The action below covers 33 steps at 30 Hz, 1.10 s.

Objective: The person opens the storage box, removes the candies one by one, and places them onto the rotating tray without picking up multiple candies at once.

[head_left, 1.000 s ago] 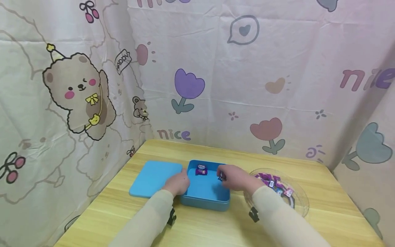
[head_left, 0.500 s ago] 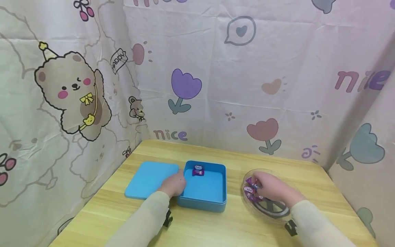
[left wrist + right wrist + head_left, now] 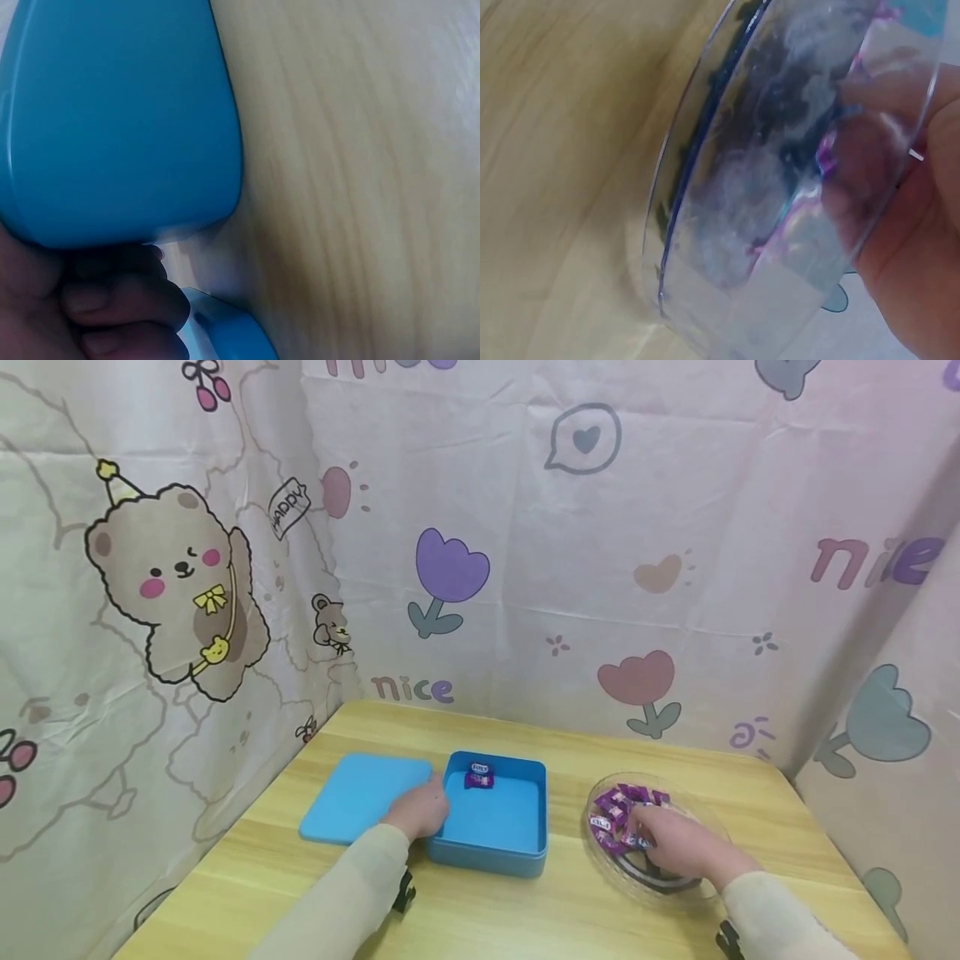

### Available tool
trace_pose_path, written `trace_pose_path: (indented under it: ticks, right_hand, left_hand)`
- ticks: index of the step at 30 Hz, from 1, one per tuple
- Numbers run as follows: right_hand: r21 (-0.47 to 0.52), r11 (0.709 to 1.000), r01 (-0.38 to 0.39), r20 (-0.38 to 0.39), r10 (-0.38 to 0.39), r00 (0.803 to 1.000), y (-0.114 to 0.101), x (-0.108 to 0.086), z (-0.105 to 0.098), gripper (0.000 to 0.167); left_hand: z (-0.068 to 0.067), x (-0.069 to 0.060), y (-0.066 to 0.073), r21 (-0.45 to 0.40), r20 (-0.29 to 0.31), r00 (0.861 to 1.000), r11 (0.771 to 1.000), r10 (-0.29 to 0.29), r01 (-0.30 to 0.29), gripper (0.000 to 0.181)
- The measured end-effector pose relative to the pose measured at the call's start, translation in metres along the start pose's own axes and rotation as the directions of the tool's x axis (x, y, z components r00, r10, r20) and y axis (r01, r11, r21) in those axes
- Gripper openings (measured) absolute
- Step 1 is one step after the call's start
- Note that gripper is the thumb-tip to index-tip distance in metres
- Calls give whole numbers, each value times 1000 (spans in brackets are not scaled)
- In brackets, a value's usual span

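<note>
The open blue box stands mid-table with a few purple-wrapped candies in its far left corner. My left hand grips the box's left wall; in the left wrist view its curled fingers press against the box side. To the right, my right hand reaches into a clear round plastic dish, fingertips down among several purple, pink and blue wrapped candies. Through the dish wall in the right wrist view, the fingers touch a magenta wrapper; whether they pinch it is unclear.
A flat light-blue lid lies left of the box on the wooden table. A printed cloth hangs behind and at both sides. Dark camera mounts sit at the wrists.
My right hand went from over the box, rightward into the candy dish, then shifted slightly nearer and right within it. My left hand stays at the box's left side.
</note>
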State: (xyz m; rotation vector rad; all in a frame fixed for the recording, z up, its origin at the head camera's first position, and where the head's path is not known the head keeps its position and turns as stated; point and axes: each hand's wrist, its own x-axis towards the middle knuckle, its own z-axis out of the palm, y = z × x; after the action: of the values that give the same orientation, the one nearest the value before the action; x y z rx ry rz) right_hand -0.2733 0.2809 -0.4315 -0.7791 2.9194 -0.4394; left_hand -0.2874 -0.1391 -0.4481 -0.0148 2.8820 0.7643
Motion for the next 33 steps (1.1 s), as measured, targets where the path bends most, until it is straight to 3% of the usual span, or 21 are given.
trace_pose_path:
  ticks: [6, 15, 22, 26, 33]
  right_hand:
    - [37, 999, -3, 31, 2, 1000, 2, 0, -5, 38]
    - [57, 998, 1, -66, 3, 998, -11, 11, -13, 33]
    - [48, 995, 87, -134, -80, 988, -50, 33, -6, 24]
    - [32, 994, 103, -160, -96, 982, -75, 47, -1, 28]
    - [17, 992, 124, -147, -121, 982, -109, 81, 11, 33]
  left_hand:
    - [-3, 1, 4, -5, 1, 1000, 1000, 3, -3, 58]
    - [-6, 0, 5, -17, 11, 1000, 1000, -5, 5, 59]
    - [-4, 0, 3, -13, 13, 1000, 1000, -8, 9, 59]
    - [-3, -1, 3, -24, 17, 1000, 1000, -17, 17, 59]
    - [-3, -2, 1, -33, 14, 1000, 999, -12, 13, 59]
